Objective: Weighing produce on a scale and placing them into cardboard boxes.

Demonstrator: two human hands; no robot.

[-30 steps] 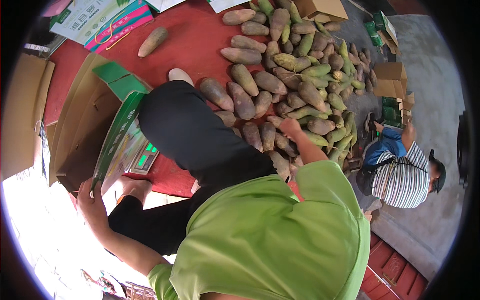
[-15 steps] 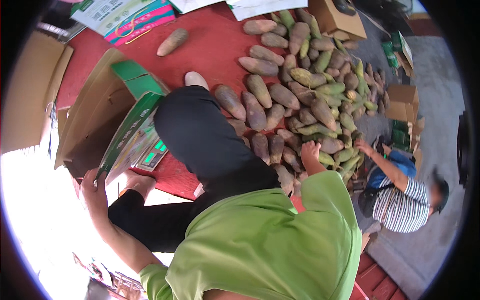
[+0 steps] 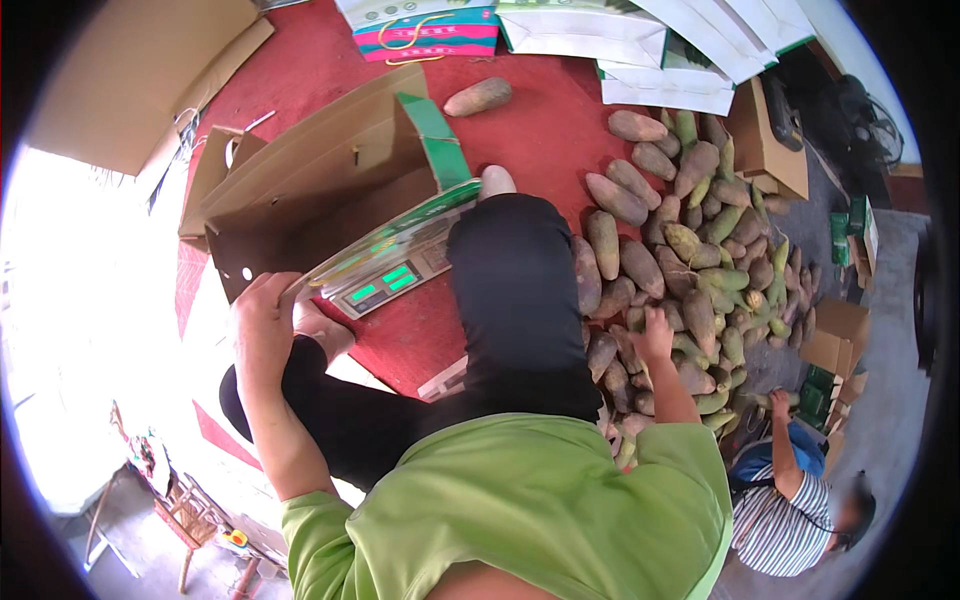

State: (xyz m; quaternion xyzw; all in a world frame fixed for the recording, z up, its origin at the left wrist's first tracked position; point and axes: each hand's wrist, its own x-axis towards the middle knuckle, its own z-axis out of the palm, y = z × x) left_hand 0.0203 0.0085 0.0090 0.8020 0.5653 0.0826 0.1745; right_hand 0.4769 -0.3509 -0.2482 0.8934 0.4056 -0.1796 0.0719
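Note:
My left hand grips the near corner of an open cardboard box, fingers closed over its printed green-and-white side. The box stands tilted with its opening toward me, over a weighing scale with lit green displays. My right hand reaches into the left part of a large pile of radishes. Its fingers are bent around a brownish radish, mostly hidden by the hand. The radishes are long and thick, some dull purple-brown, others green.
A single radish lies apart beyond the box. White and coloured carrier bags stand along the far side. Another cardboard box borders the pile. At right crouches a person in a striped shirt. My bent knee rises between scale and pile.
The view has swung left, bringing more of the box and scale into sight. My right hand has shifted leftward across the radishes. The other person's hand has moved beside the pile's near right edge.

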